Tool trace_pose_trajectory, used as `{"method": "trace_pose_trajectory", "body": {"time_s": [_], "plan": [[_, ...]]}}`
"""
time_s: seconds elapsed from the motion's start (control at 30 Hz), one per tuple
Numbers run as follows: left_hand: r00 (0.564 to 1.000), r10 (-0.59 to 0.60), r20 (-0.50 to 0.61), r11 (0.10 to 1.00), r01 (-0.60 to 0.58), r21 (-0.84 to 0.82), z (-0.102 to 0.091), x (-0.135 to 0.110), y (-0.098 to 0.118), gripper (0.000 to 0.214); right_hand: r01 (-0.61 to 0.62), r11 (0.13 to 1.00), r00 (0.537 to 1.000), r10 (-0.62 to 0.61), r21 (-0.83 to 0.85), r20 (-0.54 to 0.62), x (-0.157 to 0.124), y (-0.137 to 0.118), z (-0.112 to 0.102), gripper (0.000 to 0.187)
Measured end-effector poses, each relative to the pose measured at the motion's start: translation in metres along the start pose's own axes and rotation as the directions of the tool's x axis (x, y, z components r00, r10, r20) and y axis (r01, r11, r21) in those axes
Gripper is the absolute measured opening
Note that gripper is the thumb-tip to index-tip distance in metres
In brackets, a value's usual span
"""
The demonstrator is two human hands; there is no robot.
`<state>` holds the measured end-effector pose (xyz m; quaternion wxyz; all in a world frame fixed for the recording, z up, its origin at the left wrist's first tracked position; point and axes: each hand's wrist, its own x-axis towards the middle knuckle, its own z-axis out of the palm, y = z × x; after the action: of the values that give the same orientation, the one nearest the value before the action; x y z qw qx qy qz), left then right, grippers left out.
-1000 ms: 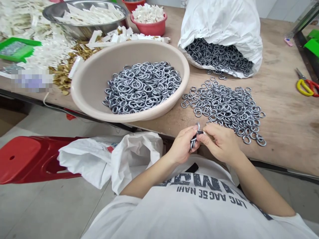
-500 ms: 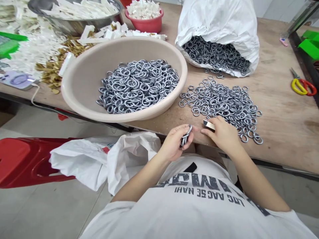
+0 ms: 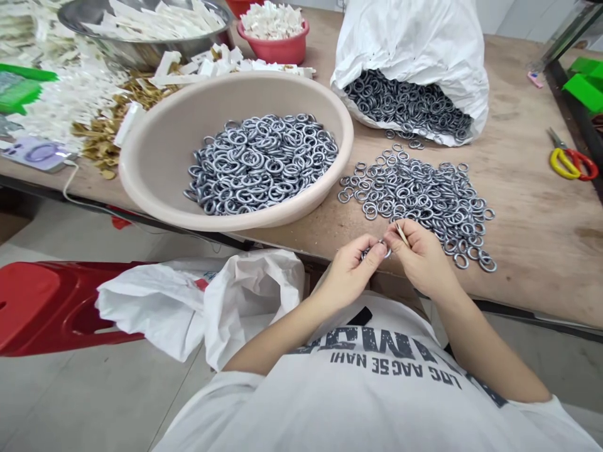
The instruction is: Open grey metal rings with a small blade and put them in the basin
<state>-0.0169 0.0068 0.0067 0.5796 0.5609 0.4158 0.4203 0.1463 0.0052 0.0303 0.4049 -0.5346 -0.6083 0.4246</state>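
Note:
My left hand [image 3: 349, 267] is closed around a few grey rings [image 3: 387, 252], mostly hidden by the fingers and thumb. One ring sticks out at the fingertips. Close against it, my right hand [image 3: 424, 260] pinches a small blade [image 3: 402, 235], seen almost edge-on with its pale side showing. The fingertips of both hands meet, or nearly so, at the protruding ring, above the table's front edge. Just beyond the right hand lies a loose pile of grey rings [image 3: 424, 191] on the wooden table [image 3: 532, 251].
Left of the pile, a beige basin [image 3: 155, 160] holds many rings. Behind it, a white sack [image 3: 409, 37] spills more. Scissors [image 3: 568, 162] lie at right. White and brown pieces, a metal bowl [image 3: 141, 47] and a red bowl [image 3: 277, 50] fill the back left. A red stool [image 3: 42, 307] stands below.
My left hand has moved right and turned over, bringing the rings up to my right hand. The blade in my right hand has tilted from flat to nearly edge-on.

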Motion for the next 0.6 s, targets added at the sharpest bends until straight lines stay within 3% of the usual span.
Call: {"method": "trace_pose_trajectory", "body": {"time_s": [0.2,0.37,0.47,0.6], "plan": [[0.988,-0.155,0.022,0.940,0.155,-0.305,0.008,-0.001,-0.005,0.038,0.006,0.993,1.000,-0.008,0.118,0.010,-0.007,0.002,0.010,0.028],[0.984,-0.162,0.073,0.926,0.178,-0.334,0.007,-0.004,0.000,0.038,0.035,0.991,0.999,-0.033,0.126,-0.014,-0.001,0.007,0.005,0.026],[0.981,-0.169,0.095,0.904,0.192,-0.382,0.005,-0.004,0.003,0.037,0.102,0.995,0.994,-0.102,-0.003,-0.045,-0.004,0.006,-0.002,0.027],[0.983,-0.162,0.087,0.880,0.184,-0.437,0.002,-0.002,0.003,0.035,0.259,0.927,0.966,-0.245,-0.273,0.084,-0.017,-0.005,-0.005,0.029]]}}
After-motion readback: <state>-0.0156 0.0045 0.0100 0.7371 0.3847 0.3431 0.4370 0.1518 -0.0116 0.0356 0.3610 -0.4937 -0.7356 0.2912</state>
